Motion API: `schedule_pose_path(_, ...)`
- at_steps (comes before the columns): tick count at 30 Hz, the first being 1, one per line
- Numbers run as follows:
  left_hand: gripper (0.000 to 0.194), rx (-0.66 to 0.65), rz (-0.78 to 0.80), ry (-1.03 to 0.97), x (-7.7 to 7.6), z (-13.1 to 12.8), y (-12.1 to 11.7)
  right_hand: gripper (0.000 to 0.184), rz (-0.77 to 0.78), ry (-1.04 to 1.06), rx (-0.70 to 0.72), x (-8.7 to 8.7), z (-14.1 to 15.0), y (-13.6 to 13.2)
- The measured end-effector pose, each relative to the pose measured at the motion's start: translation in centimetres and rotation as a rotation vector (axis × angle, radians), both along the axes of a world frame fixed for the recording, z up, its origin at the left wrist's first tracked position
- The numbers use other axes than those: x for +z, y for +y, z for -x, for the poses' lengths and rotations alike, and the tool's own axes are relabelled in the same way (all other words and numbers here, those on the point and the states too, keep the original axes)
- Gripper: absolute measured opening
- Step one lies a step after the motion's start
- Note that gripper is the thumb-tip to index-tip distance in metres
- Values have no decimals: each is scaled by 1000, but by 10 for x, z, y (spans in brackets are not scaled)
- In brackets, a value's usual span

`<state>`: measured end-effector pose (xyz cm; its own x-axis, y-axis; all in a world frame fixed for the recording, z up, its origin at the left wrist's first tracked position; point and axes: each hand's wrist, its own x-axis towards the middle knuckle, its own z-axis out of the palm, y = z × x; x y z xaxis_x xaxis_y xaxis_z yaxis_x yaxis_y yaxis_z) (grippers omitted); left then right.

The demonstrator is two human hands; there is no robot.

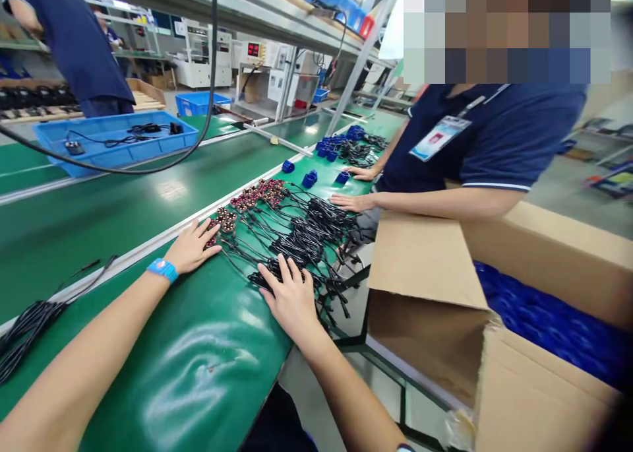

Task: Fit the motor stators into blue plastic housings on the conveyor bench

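My left hand [194,246], with a blue band [163,270] at the wrist, lies with fingers stretched out against the near end of a row of round copper-and-red coil parts [226,220]. Thin leads run from these parts to bundled black cables [309,231] on the green bench top. Spread over the nearest cable bundle is my right hand [291,295], palm down, touching it. Parts of the coils and cables are hidden under my fingers. Cable ends with plugs [341,300] hang over the bench's right edge.
A co-worker's hands [353,202] rest on the bench beyond the cables, near blue ring-shaped parts [310,178]. An open cardboard box [425,254] with blue contents stands at right. Black cables [34,323] lie at left. A blue tray [119,155] sits farther back.
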<state>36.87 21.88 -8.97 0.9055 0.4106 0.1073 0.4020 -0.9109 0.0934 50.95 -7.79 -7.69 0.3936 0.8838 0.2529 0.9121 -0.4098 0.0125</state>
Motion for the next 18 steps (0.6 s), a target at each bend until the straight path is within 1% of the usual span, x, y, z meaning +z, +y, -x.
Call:
schedule_pose_path(4, 76, 18, 1, 8, 0, -48, 3, 55, -13, -37, -53, -1, -28, 7)
schedule_pose_path(6, 75, 40, 3, 4, 0, -66, 5, 55, -11, -44, -94, -1, -39, 13)
schedule_pose_path(9, 74, 96, -22, -38, 2, -80, 4, 58, 6, -28, -134, 3, -47, 16)
schedule_pose_path(11, 76, 140, -58, -98, 2, -79, -3, 65, 14, -12, -94, 11, -43, 15)
schedule_pose_path(13, 80, 169, -95, -166, 1, -71, -18, 73, -12, -21, -15, 29, -31, 19)
schedule_pose_path(14, 82, 167, -109, -195, 0, -67, -29, 72, -48, -42, 30, 42, -22, 24)
schedule_pose_path(16, 83, 117, -128, -228, -3, -58, -58, 62, -161, -123, 123, 80, -3, 43)
schedule_pose_path(18, 84, -3, -142, -227, -6, -49, -93, 42, -280, -234, 227, 129, 9, 70)
